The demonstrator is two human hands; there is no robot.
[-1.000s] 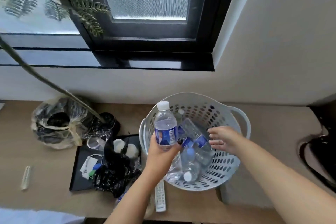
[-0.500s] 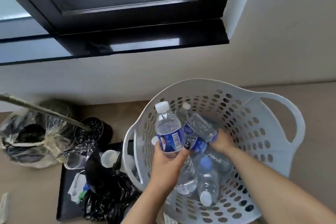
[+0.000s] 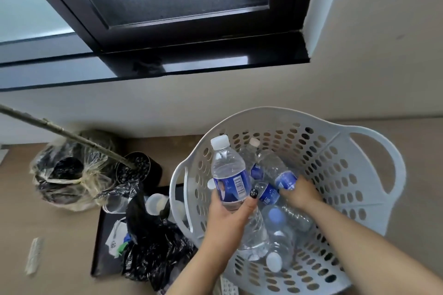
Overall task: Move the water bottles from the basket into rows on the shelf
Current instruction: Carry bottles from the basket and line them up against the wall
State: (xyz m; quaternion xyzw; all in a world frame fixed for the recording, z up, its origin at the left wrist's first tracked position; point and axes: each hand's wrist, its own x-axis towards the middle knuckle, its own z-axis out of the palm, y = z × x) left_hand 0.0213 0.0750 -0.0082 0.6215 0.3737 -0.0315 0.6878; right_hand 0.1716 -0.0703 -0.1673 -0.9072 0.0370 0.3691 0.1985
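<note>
White perforated basket [image 3: 335,163], round, two loop handles, sits on the tan surface. Upright bottle [image 3: 230,175]: clear, white cap, blue label with barcode, held above the basket's left rim side. Second bottle [image 3: 275,170]: clear, blue label, tilted, inside the basket near centre, partly covered at its lower end. More bottles lie jumbled on the basket floor below it: blue-capped one [image 3: 278,223], white-capped one [image 3: 275,258].

Home room, dark-framed window [image 3: 182,7], potted plant [image 3: 139,167], laundry basket [image 3: 335,151]
</note>
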